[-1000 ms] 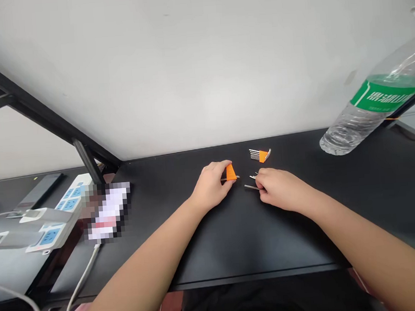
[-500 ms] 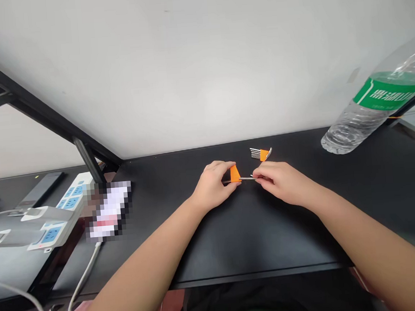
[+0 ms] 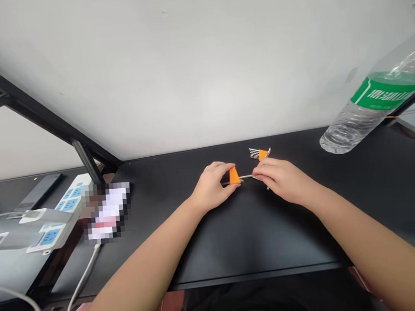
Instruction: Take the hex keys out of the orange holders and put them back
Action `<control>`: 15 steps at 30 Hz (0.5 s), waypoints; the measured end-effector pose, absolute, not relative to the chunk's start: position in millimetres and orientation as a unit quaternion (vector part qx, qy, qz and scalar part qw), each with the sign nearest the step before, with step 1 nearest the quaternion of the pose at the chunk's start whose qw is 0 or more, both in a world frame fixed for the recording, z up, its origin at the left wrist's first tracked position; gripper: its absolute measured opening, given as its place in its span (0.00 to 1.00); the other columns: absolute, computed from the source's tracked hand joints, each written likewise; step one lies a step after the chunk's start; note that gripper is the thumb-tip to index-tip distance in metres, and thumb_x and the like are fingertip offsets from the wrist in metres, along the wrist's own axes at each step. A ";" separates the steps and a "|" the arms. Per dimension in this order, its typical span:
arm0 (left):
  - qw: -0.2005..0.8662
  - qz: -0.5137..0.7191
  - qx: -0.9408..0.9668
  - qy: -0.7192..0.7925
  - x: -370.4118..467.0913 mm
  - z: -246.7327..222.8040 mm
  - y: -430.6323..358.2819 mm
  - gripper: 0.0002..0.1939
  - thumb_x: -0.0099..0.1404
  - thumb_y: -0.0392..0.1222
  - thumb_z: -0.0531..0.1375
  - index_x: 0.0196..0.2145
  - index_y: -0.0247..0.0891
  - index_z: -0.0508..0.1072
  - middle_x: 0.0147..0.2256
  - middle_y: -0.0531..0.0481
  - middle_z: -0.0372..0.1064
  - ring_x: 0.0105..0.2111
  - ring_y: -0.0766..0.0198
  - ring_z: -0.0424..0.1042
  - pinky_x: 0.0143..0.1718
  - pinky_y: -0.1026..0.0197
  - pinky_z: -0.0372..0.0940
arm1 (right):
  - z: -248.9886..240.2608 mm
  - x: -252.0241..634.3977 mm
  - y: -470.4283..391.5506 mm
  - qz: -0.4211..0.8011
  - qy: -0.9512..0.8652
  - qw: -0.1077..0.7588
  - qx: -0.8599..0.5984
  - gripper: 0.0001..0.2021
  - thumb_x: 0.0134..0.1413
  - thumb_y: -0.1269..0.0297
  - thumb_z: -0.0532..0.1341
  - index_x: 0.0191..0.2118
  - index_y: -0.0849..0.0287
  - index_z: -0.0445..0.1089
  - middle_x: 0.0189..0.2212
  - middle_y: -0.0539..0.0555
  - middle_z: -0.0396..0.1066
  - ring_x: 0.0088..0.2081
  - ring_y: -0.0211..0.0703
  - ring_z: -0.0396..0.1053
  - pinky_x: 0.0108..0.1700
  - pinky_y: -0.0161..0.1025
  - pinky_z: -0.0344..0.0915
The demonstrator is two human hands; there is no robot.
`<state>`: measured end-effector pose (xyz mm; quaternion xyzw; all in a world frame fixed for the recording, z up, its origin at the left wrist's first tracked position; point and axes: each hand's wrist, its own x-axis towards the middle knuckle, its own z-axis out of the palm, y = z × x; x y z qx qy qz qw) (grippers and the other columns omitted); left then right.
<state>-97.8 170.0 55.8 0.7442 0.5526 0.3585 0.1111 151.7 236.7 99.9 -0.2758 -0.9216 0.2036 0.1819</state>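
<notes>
My left hand (image 3: 212, 186) pinches an orange plastic holder (image 3: 234, 175) between thumb and fingers. A short metal end pokes out of the holder's lower right side. My right hand (image 3: 275, 176) grips a thin silver hex key (image 3: 245, 176) with its fingertips; the key's left end meets the holder's right side. Another thin metal end juts out below the right fingers. Just behind this hand lies a hex key set (image 3: 263, 154) in a second orange holder, its several straight ends pointing left. The right fingers partly cover the metal pieces.
Both hands work over a black tabletop (image 3: 214, 241) against a white wall. A large water bottle (image 3: 362, 110) with a green label stands at the right. On the left are a blurred phone (image 3: 107, 211) on a cable, a power strip (image 3: 63, 210) and a black metal frame (image 3: 85, 155).
The right hand has shifted slightly, and a thin metal end now shows below its fingers. The orange holder has tilted a little in the left hand. The set behind stays put.
</notes>
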 end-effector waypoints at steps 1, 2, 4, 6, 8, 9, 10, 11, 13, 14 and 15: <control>0.110 0.358 0.744 0.553 -97.7 55.7 170.0 0.26 0.61 0.44 0.72 0.56 0.43 0.74 0.50 0.46 0.77 0.53 0.55 0.75 0.56 0.49 0.75 | 99.4 151.6 236.2 0.197 -0.924 0.187 -0.268 0.13 0.72 0.66 0.52 0.44 0.57 0.75 0.41 0.58 0.74 0.38 0.45 0.72 0.40 0.44 0.68; 0.108 0.357 0.744 0.554 -97.4 55.7 169.8 0.26 0.60 0.45 0.72 0.56 0.43 0.74 0.49 0.46 0.77 0.53 0.55 0.75 0.56 0.49 0.75 | 99.1 151.5 235.5 0.192 -0.927 0.189 -0.261 0.13 0.72 0.66 0.51 0.44 0.57 0.75 0.42 0.58 0.74 0.38 0.46 0.72 0.40 0.44 0.68; 0.105 0.355 0.748 0.551 -96.5 56.0 169.4 0.27 0.59 0.46 0.73 0.55 0.42 0.74 0.49 0.45 0.77 0.52 0.54 0.76 0.55 0.48 0.76 | 98.9 150.9 233.6 0.185 -0.932 0.187 -0.251 0.14 0.72 0.67 0.51 0.44 0.57 0.75 0.42 0.58 0.74 0.38 0.45 0.72 0.40 0.43 0.68; 0.101 0.354 0.755 0.542 -95.2 56.3 168.7 0.27 0.59 0.47 0.73 0.55 0.41 0.74 0.49 0.45 0.77 0.51 0.54 0.76 0.55 0.48 0.75 | 98.9 149.3 231.4 0.191 -0.933 0.185 -0.245 0.14 0.71 0.68 0.51 0.44 0.57 0.75 0.43 0.58 0.74 0.39 0.45 0.72 0.40 0.43 0.68; 0.094 0.353 0.760 0.538 -94.0 56.5 168.1 0.27 0.60 0.47 0.73 0.55 0.42 0.74 0.49 0.45 0.77 0.51 0.55 0.76 0.56 0.48 0.74 | 98.9 146.5 229.6 0.223 -0.924 0.191 -0.247 0.12 0.70 0.69 0.52 0.45 0.57 0.74 0.43 0.57 0.73 0.39 0.45 0.71 0.41 0.43 0.68; 0.091 0.352 0.762 0.536 -93.5 56.6 167.9 0.27 0.60 0.47 0.73 0.55 0.42 0.74 0.49 0.45 0.77 0.51 0.55 0.76 0.56 0.48 0.74 | 98.6 144.7 229.0 0.250 -0.914 0.195 -0.252 0.11 0.69 0.69 0.53 0.45 0.56 0.73 0.42 0.57 0.73 0.39 0.44 0.71 0.41 0.43 0.68; 0.086 0.352 0.765 0.533 -93.0 56.7 167.8 0.27 0.60 0.46 0.73 0.55 0.42 0.74 0.49 0.45 0.77 0.51 0.55 0.76 0.57 0.48 0.73 | 97.9 142.6 228.7 0.283 -0.901 0.200 -0.261 0.10 0.67 0.70 0.54 0.44 0.56 0.73 0.42 0.56 0.72 0.38 0.43 0.70 0.41 0.43 0.68; 0.080 0.352 0.769 0.528 -92.6 56.7 167.7 0.27 0.60 0.46 0.72 0.55 0.42 0.74 0.49 0.45 0.77 0.51 0.55 0.76 0.57 0.48 0.73 | 96.8 140.3 228.5 0.319 -0.886 0.201 -0.270 0.09 0.66 0.71 0.55 0.44 0.56 0.72 0.41 0.56 0.72 0.38 0.43 0.69 0.41 0.42 0.68; 0.063 0.353 0.779 0.515 -91.6 57.2 167.8 0.25 0.61 0.45 0.71 0.55 0.41 0.73 0.49 0.45 0.77 0.51 0.55 0.76 0.57 0.48 0.72 | 93.1 135.3 228.7 0.391 -0.849 0.204 -0.290 0.06 0.62 0.71 0.57 0.41 0.57 0.70 0.40 0.54 0.70 0.36 0.41 0.68 0.40 0.41 0.68; 0.054 0.352 0.785 0.507 -91.0 57.5 167.8 0.24 0.62 0.45 0.70 0.55 0.41 0.73 0.49 0.44 0.77 0.51 0.55 0.76 0.57 0.48 0.72 | 90.8 132.7 228.8 0.429 -0.828 0.205 -0.297 0.05 0.61 0.71 0.58 0.40 0.57 0.69 0.39 0.54 0.69 0.36 0.41 0.67 0.40 0.41 0.68; 0.046 0.350 0.791 0.500 -90.3 58.0 167.8 0.23 0.63 0.45 0.69 0.55 0.42 0.73 0.49 0.44 0.77 0.52 0.54 0.76 0.58 0.48 0.71 | 88.4 130.2 228.8 0.466 -0.806 0.206 -0.301 0.04 0.60 0.71 0.58 0.40 0.57 0.68 0.38 0.53 0.69 0.36 0.40 0.67 0.40 0.40 0.68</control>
